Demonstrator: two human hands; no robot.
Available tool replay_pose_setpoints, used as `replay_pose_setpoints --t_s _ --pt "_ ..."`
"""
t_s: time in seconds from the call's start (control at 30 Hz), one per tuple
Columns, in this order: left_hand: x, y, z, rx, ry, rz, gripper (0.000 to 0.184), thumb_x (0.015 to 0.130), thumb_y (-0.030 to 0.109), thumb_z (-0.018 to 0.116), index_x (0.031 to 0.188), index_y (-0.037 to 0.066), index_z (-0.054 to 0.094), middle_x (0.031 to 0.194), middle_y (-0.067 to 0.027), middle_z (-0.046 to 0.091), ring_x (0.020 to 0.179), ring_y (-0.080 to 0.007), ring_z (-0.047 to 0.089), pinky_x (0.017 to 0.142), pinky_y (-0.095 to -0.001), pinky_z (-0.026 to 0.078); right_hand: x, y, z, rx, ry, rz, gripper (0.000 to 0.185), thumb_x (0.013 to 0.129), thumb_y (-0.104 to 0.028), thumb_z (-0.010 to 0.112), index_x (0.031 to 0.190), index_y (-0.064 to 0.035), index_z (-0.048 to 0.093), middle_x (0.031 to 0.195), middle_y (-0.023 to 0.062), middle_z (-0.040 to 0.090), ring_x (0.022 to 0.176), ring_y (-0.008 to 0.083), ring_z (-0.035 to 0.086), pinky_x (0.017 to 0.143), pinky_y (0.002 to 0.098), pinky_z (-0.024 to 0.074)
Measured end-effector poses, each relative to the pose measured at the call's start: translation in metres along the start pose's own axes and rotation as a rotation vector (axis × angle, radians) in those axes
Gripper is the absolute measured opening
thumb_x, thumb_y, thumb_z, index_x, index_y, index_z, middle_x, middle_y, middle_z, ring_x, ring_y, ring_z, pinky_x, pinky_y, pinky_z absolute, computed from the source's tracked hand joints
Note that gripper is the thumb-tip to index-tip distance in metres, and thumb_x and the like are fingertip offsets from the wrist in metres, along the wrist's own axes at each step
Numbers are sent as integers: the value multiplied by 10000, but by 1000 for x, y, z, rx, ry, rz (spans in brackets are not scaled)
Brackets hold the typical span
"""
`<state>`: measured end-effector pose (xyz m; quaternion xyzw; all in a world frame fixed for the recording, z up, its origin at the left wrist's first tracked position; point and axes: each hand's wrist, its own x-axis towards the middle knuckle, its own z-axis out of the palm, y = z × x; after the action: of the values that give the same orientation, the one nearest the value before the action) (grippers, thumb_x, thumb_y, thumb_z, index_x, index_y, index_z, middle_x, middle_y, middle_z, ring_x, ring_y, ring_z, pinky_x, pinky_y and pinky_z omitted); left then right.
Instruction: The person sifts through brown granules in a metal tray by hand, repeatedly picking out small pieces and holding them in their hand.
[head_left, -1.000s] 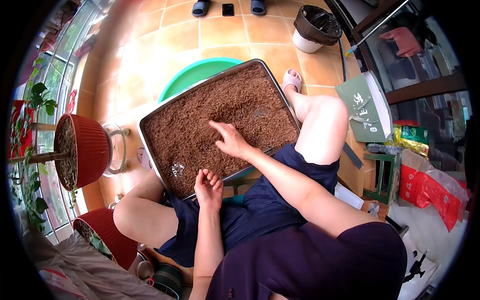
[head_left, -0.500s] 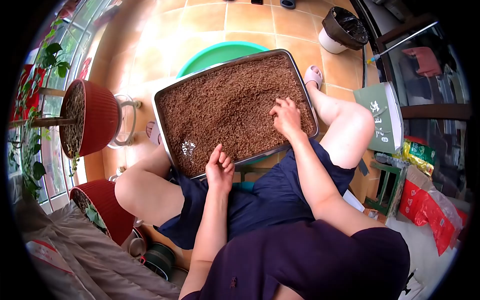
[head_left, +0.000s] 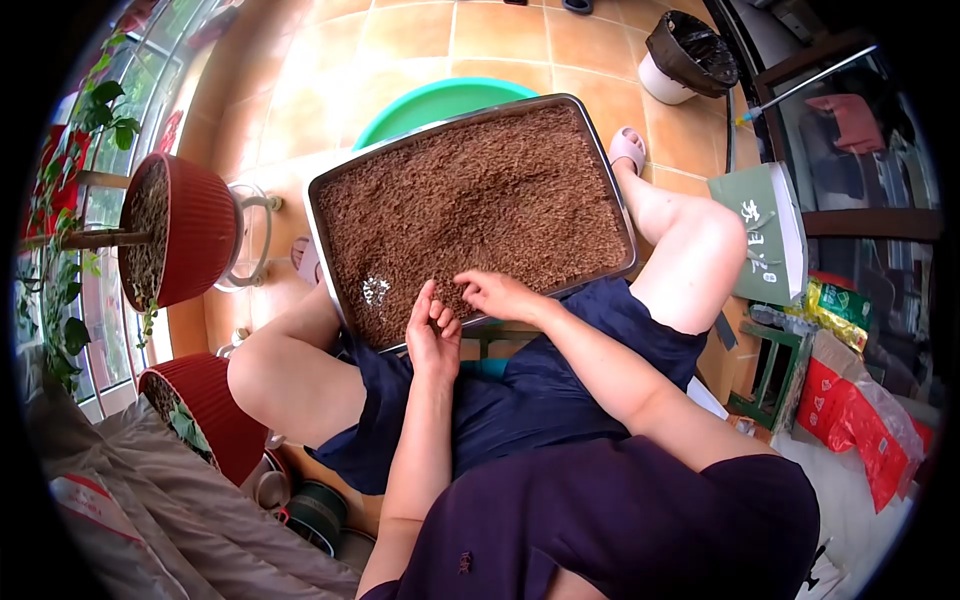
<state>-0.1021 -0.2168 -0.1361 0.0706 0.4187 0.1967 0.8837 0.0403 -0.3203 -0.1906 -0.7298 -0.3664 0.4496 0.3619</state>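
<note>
A metal-rimmed rectangular tray (head_left: pixel 317 215) rests across my lap, filled with brown, grainy loose material (head_left: pixel 470 190). Near its lower left corner lies a small patch of white bits (head_left: pixel 375 291). My left hand (head_left: pixel 435 335) is at the tray's near edge, palm up with the fingers curled in; whatever may lie inside them is hidden. Just to its right, over the near part of the grains, my right hand (head_left: pixel 498 296) points toward it with fingertips apart. I see nothing held in the right hand.
A green basin (head_left: pixel 430 105) shows beyond the tray on the tiled floor. Red plant pots (head_left: pixel 190 235) stand at left by the window. On the right are a lined waste bin (head_left: pixel 668 85), a green box (head_left: pixel 755 235) and a red bag (head_left: pixel 850 420).
My right hand has moved from the right side of the grains leftward and nearer, to beside my left hand. The left hand has barely moved.
</note>
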Motion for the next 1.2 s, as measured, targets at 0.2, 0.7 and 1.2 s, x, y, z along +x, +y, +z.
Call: replay_pose_setpoints --t_s 0.2,0.7,1.2 --pt "-4 0 7 53 14 30 359 1049 213 479 1380 73 497 753 46 393 627 -65 372 508 -202 328 14 36 -77 189 519 343 236 942 -213 632 1154 -111 640 852 83 714 656 175 685 616 353 558" --pt "-5 0 7 32 4 -38 345 1061 288 473 1326 77 533 732 43 391 610 -75 379 497 -207 342 30 -18 -26 -422 439 -202 587 861 -72 633 1429 -116 491 1551 149 354 1411 350 370 1161 467 361" --pt "-3 0 6 -21 13 -32 319 1071 322 444 1230 76 572 734 35 398 621 -82 387 494 -214 329 12 35 -102 -654 857 -7 130 828 -66 633 890 -139 721 1244 115 636 1235 340 531 1027 432 466"
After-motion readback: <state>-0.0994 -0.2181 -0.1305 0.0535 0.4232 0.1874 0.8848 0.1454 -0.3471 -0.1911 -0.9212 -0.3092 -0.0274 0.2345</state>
